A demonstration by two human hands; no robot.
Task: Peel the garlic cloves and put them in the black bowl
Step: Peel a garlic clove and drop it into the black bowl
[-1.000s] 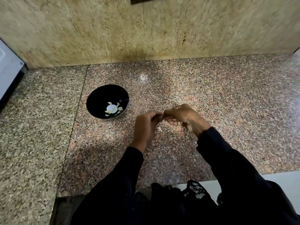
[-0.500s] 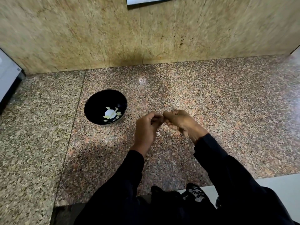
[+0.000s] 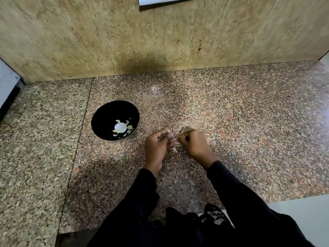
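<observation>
The clove (image 3: 169,134) sits pinched in the left hand (image 3: 157,147), just a pale sliver showing between the curled fingertips above the counter (image 3: 240,139). The right hand (image 3: 193,145) is just beside it, fingers curled into a loose fist with the thumb and forefinger drawn together at the near side; whether they grip a bit of skin or nothing I cannot tell. The two hands are close but not quite touching. Below the gap between them a thin pale peel (image 3: 174,149) shows, either lying on the stone or hanging from the left fingers. Both arms come up from the bottom edge in black sleeves (image 3: 249,202). Further out and to the left, near the left hand but apart from it, stands the bowl (image 3: 106,118), black and glossy, upright on the granite. In its bottom lie several pale cloves (image 3: 122,128) around a bright white patch. Beyond it the speckled counter runs back to a tan stone wall (image 3: 89,41). A white and dark appliance edge (image 3: 7,90) juts in at the far left.
</observation>
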